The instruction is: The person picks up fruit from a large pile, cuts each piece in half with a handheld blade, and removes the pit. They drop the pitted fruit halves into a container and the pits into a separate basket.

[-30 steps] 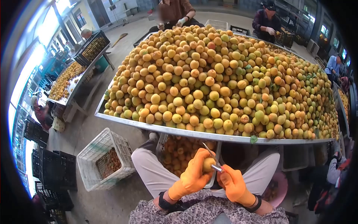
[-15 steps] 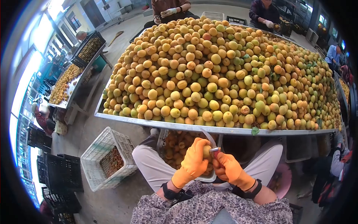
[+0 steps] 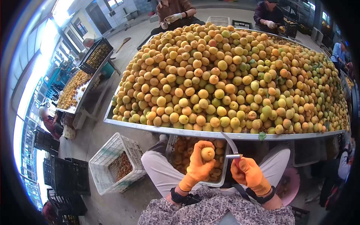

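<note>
My left hand [image 3: 197,167], in an orange glove, is closed around a yellow-orange apricot [image 3: 207,153]. In the orange-gloved right hand [image 3: 252,173] is a knife [image 3: 230,141] with a curved blade, a metal collar and a red handle. Its blade points up and to the left, apart from the fruit. Both hands are over my lap, in front of a metal-edged table [image 3: 180,130] heaped with apricots [image 3: 225,82]. Below them, between my knees, is a pale crate [image 3: 215,183] with what look like cut apricots [image 3: 183,150].
A white slatted crate [image 3: 99,168] with brownish bits at its bottom stands on the floor to the left. Black crates [image 3: 69,174] are stacked farther left. A pink basin [image 3: 290,183] sits by my right knee. Two people [image 3: 175,13] work across the table.
The knife has come away from the apricot, and my hands have moved apart. The apricot now shows more fully in my left hand. The whole view has shifted slightly.
</note>
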Tool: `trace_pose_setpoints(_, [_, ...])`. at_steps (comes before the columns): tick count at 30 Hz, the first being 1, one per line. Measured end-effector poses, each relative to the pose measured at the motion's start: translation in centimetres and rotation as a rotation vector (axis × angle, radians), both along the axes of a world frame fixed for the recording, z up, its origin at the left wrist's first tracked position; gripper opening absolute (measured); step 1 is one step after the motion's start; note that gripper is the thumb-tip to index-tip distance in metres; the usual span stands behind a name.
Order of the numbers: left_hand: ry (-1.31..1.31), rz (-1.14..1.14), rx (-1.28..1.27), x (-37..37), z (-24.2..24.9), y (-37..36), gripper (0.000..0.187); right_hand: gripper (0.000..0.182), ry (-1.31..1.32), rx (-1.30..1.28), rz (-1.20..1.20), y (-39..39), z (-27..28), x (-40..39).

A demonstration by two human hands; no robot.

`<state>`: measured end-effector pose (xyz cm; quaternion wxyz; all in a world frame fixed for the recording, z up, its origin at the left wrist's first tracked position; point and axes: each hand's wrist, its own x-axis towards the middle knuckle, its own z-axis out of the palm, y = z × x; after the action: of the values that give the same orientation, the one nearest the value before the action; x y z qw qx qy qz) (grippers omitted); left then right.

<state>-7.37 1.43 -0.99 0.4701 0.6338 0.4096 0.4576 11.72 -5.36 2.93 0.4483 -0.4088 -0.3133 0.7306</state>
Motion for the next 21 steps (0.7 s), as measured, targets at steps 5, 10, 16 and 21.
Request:
trace_pose_setpoints(5, [0.082,-0.083,0.065,-0.3,0.3,-0.1,0.045,0.045,0.057,0.005,0.099,0.1,-0.2,-0.4])
trace_pose_setpoints(10, [0.109,-0.204,0.230,-0.3,0.7,0.0,0.057,0.044,0.011,-0.011,0.178,0.8,0.1,-0.4])
trace_pose_setpoints(16, [0.229,-0.188,0.313,-0.6,0.4,0.2,0.058,0.045,0.007,-0.078,0.215,1.2,-0.4,0.2])
trace_pose_setpoints(21, [0.191,-0.202,0.331,-1.0,-1.1,1.0,0.052,0.045,0.523,-0.246,0.525,0.6,0.3,1.4])
